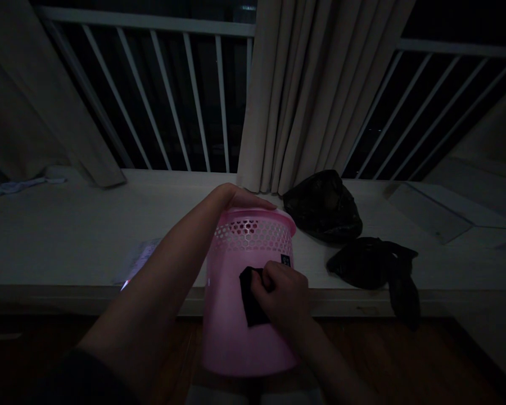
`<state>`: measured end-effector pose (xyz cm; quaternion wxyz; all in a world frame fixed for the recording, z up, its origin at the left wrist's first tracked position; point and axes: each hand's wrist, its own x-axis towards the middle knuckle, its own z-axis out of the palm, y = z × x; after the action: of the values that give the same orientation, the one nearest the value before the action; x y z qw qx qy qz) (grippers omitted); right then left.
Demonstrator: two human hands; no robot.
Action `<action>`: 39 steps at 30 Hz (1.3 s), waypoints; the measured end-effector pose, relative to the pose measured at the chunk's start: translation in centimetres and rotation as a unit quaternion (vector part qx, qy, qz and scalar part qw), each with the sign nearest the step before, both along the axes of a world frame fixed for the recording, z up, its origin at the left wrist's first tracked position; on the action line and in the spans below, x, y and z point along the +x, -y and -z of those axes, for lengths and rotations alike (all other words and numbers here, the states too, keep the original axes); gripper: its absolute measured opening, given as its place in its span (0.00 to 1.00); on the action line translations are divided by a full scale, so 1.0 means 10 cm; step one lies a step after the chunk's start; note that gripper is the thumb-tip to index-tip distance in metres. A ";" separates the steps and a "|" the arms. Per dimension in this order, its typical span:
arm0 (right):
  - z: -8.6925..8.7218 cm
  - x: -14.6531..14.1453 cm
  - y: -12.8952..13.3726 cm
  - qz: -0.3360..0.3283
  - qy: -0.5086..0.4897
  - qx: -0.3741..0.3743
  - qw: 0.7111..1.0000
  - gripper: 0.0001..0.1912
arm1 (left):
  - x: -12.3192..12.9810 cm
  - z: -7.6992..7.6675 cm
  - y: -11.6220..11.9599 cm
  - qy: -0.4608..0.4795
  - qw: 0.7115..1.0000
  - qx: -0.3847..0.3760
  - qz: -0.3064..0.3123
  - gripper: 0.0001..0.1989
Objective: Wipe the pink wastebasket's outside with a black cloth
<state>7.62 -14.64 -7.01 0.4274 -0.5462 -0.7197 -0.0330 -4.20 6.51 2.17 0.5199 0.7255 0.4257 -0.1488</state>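
Observation:
A pink plastic wastebasket with a honeycomb band of holes near its rim stands in front of me, slightly tilted. My left hand is laid over its top rim and holds it; the fingertips are partly hidden. Pinched in my right hand is a small black cloth, pressed flat against the basket's outer side below the holes. A small dark label shows just above my right knuckles.
A pale window ledge runs behind the basket. Black plastic bags lie on it to the right, one hanging over the edge. Farther right is a clear panelled box. A flat packet lies left; curtains and white railings are behind.

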 end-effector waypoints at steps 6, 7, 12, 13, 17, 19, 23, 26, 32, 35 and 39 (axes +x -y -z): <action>0.00 0.00 0.01 -0.001 -0.002 -0.003 1.000 0.16 | 0.03 -0.04 0.06 0.001 0.999 -0.041 -0.017 0.36; 0.01 0.00 0.01 -0.002 -0.001 -0.004 1.000 0.16 | 0.04 -0.05 0.07 -0.006 0.999 -0.048 -0.021 0.36; 0.03 0.01 0.00 0.002 -0.004 -0.007 1.000 0.16 | 0.04 -0.05 0.09 -0.023 0.998 -0.049 -0.029 0.37; 0.03 0.01 -0.01 0.001 -0.006 -0.005 1.000 0.16 | 0.03 -0.05 0.09 -0.025 0.998 -0.052 -0.029 0.37; 0.02 0.01 0.00 -0.007 -0.010 0.004 1.000 0.16 | 0.02 -0.03 0.07 -0.026 0.997 -0.062 -0.034 0.36; 0.01 0.01 0.00 -0.007 -0.012 0.009 1.000 0.16 | 0.02 -0.03 0.06 -0.013 0.998 -0.048 -0.029 0.35; 0.01 0.00 0.01 -0.001 -0.007 0.007 1.000 0.16 | 0.02 -0.03 0.04 -0.009 1.000 -0.022 -0.009 0.36; 0.01 0.00 0.00 0.001 -0.003 0.004 1.000 0.16 | 0.01 -0.04 0.04 0.000 1.000 -0.027 0.015 0.37; 0.02 0.00 0.00 -0.003 -0.007 0.006 1.000 0.16 | -0.01 -0.04 0.04 -0.012 0.997 -0.071 0.029 0.37; 0.02 0.01 0.01 -0.002 -0.011 -0.003 1.000 0.16 | 0.00 -0.03 0.02 -0.013 0.998 -0.056 0.017 0.36; 0.03 0.00 0.01 -0.002 -0.014 -0.008 1.000 0.16 | 0.00 0.01 -0.03 0.010 0.999 -0.035 0.024 0.34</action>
<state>7.65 -14.69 -7.27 0.4333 -0.5481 -0.7152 -0.0186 -4.19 6.77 2.05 0.5457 0.7184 0.3971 -0.1685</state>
